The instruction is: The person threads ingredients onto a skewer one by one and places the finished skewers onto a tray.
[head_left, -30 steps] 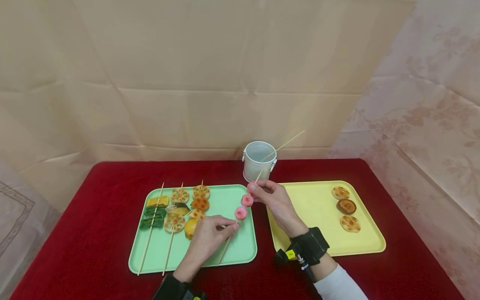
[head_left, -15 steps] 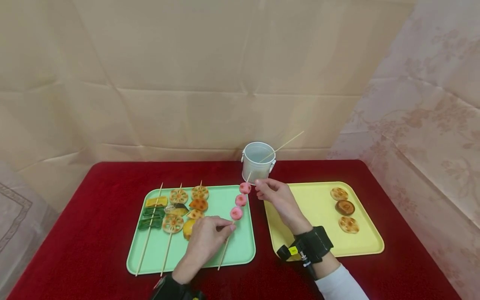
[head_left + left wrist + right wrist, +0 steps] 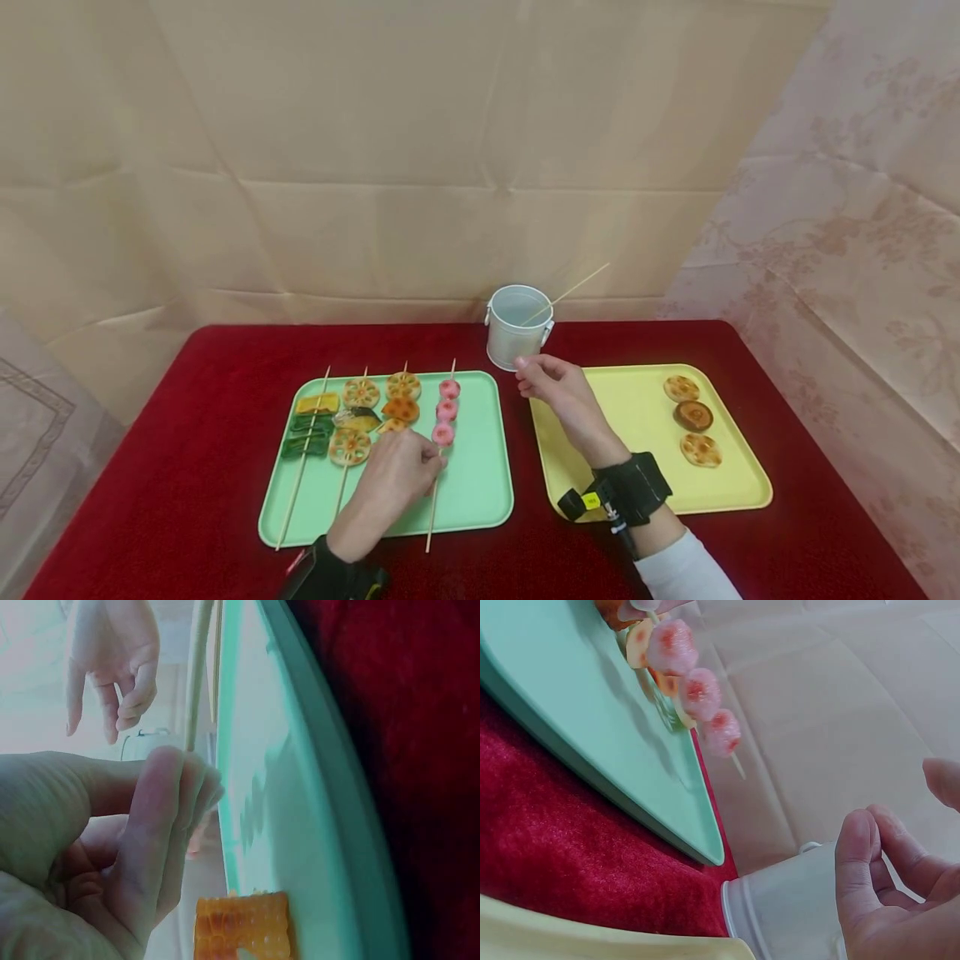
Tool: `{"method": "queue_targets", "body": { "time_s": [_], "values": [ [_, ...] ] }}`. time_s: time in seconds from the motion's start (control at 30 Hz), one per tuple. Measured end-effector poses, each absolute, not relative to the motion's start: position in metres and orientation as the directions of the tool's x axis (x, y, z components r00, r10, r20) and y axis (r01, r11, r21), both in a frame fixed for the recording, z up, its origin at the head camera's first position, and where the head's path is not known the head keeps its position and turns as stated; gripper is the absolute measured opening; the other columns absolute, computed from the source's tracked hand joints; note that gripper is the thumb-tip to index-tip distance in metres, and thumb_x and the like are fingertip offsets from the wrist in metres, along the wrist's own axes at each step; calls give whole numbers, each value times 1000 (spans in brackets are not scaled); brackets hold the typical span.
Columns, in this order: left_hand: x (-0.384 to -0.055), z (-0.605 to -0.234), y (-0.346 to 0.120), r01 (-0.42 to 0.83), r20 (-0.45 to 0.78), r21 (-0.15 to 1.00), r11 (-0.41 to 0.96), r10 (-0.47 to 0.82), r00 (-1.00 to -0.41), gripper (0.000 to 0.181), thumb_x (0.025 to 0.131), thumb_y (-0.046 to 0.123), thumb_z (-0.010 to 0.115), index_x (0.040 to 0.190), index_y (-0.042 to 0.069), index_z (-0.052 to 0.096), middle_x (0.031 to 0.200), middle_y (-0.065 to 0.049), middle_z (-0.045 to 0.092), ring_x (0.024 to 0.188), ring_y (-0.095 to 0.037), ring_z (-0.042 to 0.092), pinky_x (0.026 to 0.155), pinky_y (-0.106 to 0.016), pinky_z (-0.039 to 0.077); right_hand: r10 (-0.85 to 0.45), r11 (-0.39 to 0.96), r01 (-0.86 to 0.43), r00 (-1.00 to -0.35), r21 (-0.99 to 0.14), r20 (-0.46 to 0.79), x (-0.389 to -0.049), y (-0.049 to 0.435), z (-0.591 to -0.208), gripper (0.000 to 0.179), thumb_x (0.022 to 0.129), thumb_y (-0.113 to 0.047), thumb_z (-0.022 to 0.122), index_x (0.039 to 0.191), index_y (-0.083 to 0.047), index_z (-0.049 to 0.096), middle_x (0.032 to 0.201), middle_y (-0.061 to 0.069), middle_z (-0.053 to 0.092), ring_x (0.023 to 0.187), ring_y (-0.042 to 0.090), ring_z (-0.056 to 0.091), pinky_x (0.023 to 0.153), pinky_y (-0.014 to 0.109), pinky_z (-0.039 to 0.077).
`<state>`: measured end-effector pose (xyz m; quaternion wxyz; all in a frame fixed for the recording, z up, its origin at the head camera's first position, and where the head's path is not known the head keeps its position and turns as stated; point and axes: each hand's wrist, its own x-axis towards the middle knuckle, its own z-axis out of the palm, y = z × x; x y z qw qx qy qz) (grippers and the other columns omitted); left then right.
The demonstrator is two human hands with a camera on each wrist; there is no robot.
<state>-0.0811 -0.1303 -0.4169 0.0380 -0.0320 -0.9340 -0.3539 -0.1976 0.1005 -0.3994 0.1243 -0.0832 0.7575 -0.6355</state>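
My left hand point(image 3: 399, 471) pinches the bare lower part of a skewer point(image 3: 432, 512) that carries three pink balls point(image 3: 446, 410). It holds this skewer over the mint green tray point(image 3: 480, 492), right of the other skewers. In the right wrist view the pink balls point(image 3: 700, 694) hang above the tray surface, clear of it. My right hand point(image 3: 566, 404) is empty, its fingers loosely bent, between the white bucket and the yellow tray point(image 3: 600, 467). Below my left fingers in the left wrist view, an orange corn piece point(image 3: 244, 926) sits on the green tray.
Skewers with lotus root slices point(image 3: 361, 392), green leaf rolls point(image 3: 306, 443) and other pieces lie on the green tray's left half. At the back stands the white bucket point(image 3: 513, 337) with a thin stick point(image 3: 573, 287) in it. Two lotus slices and a mushroom cap point(image 3: 693, 416) lie on the yellow tray.
My right hand has let go of the top pink ball and drawn slightly right. My left hand has carried the skewer leftward over the green tray and turned it more upright in view.
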Motion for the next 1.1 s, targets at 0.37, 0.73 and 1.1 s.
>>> {"method": "queue_targets", "body": {
  "time_s": [0.37, 0.73, 1.1],
  "values": [
    [-83, -419, -135, 94, 72, 656, 749, 62, -996, 56, 86, 0, 77, 42, 16, 46, 37, 12, 38, 39, -5, 36, 48, -19, 23, -296, 169, 33, -952, -985, -83, -197, 99, -400, 45, 102, -33, 68, 125, 6, 63, 118, 29, 60, 104, 35, 63, 90, 29, 55],
    [-84, -421, -133, 41, 3, 597, 801, 49, -999, 48, 87, 3, 76, 45, 16, 56, 38, 9, 44, 47, -10, 48, 52, -25, 37, -315, 142, 24, -947, -990, -68, -197, 99, -402, 47, 102, -31, 67, 126, 9, 61, 118, 31, 60, 108, 42, 61, 90, 28, 56],
    [-83, -424, -132, 79, 81, 581, 810, 39, -996, 49, 85, -2, 73, 46, 14, 48, 41, 9, 39, 44, -9, 43, 49, -24, 35, -325, 130, 28, -943, -991, -69, -197, 98, -403, 46, 101, -29, 67, 126, 9, 62, 118, 33, 59, 110, 47, 59, 90, 29, 56]
  ]
}}
